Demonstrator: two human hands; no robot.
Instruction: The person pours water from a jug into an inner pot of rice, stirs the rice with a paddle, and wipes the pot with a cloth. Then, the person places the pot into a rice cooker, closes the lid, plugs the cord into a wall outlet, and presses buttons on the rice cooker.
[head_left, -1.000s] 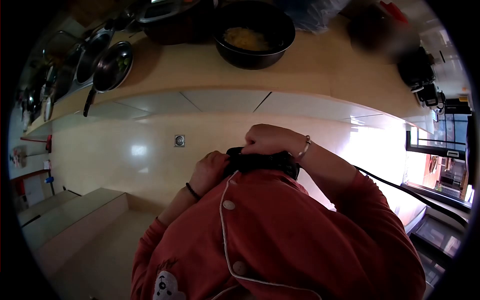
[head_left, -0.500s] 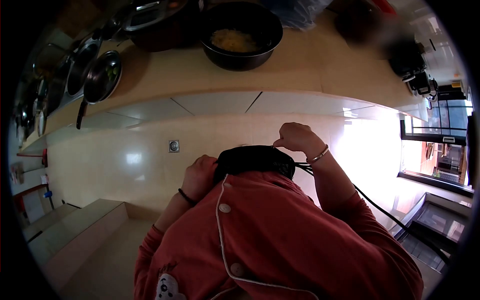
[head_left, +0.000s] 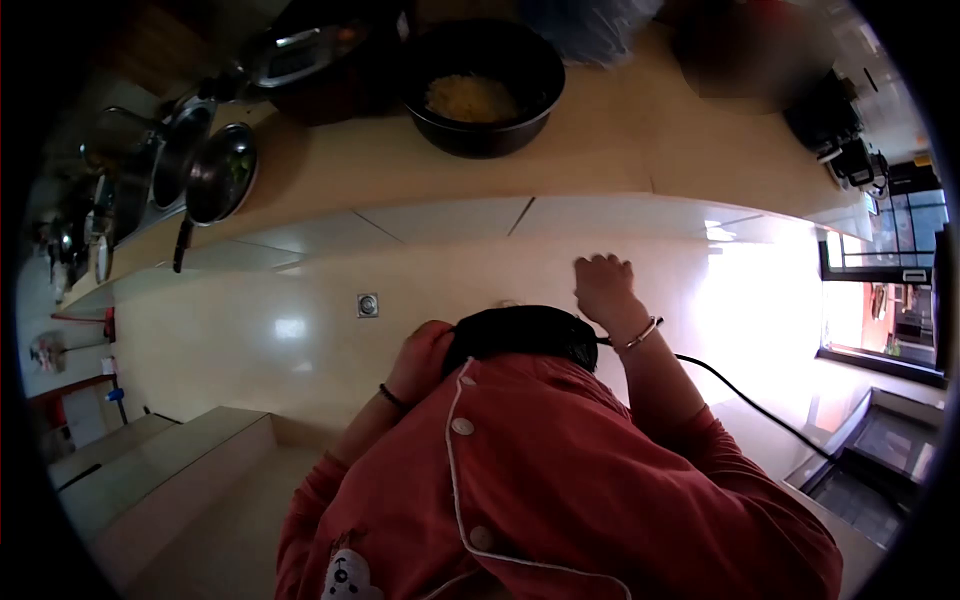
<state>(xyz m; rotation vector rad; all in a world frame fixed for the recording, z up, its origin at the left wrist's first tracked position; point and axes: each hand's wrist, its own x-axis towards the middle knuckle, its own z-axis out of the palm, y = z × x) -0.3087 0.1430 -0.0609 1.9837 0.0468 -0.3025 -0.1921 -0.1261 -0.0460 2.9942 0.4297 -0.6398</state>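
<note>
A black pouch [head_left: 525, 335] sits at the front of my waist, over the red button-up top [head_left: 560, 450]. My left hand [head_left: 423, 358] is closed at its left edge, with the fingertips partly hidden against it. Beyond the pouch's right end, my right hand [head_left: 607, 290] is raised apart from it with the fingers curled in. Whether anything is inside that fist is hidden. A black cable [head_left: 745, 388] runs from the pouch's right side past my right wrist toward the lower right.
Ahead is a counter [head_left: 600, 150] with a dark pot [head_left: 485, 140] of pale yellow food. Pans, including a small frying pan [head_left: 222, 175], stand at left, with a plastic bag [head_left: 590, 30] behind. A floor drain [head_left: 368, 305] lies below; a low step [head_left: 190, 450] is at lower left.
My right hand has lifted away from the pouch's right upper edge, going from a pinch to a curled fist. My left hand stays at the pouch. The whole view has shifted slightly.
</note>
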